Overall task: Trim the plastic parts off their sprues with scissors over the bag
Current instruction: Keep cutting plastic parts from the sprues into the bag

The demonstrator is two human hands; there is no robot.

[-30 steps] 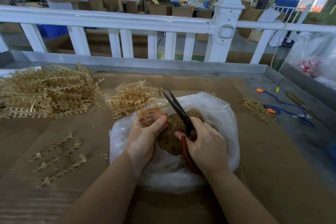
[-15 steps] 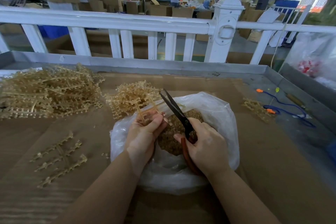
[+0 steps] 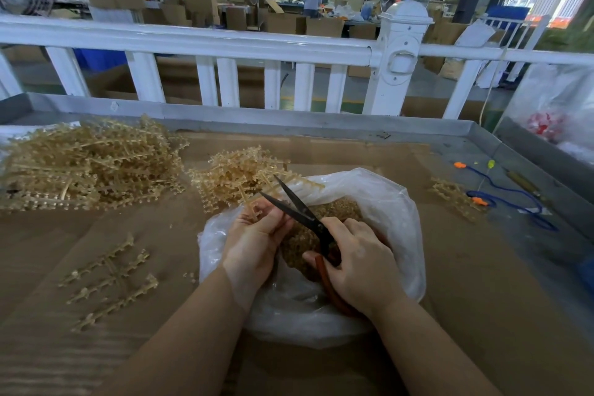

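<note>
The left hand (image 3: pixel 254 236) pinches a tan sprue (image 3: pixel 257 199) by its near end, fingers curled round the stem so that the branched part juts forward and up, clear of the knuckles and into the reach of the blades. The right hand (image 3: pixel 356 262) is clenched on the red-handled scissors (image 3: pixel 305 214), thumb through one loop and the rest wrapped over the other; the dark blades stand parted, pointing away from the grip and crossing just beside the left fingertips. Both hands hover directly over the mouth of the clear plastic bag (image 3: pixel 395 202), which looks deliberate: any piece snipped off should drop straight below the grip onto the brown heap of cut parts (image 3: pixel 299 238) already lying inside. I judge the step in hand to be a cut about to close on one branch. Just beyond the held sprue sits a small pile of uncut sprues (image 3: pixel 238 175), within easy reach of the left hand, and a far larger pile (image 3: pixel 86 165) lies further out to that side. Nearer the person on the left, a few stripped runners (image 3: pixel 109 280) lie apart on the cardboard (image 3: pixel 482 315), seemingly discarded where they will not mix with stock.
</note>
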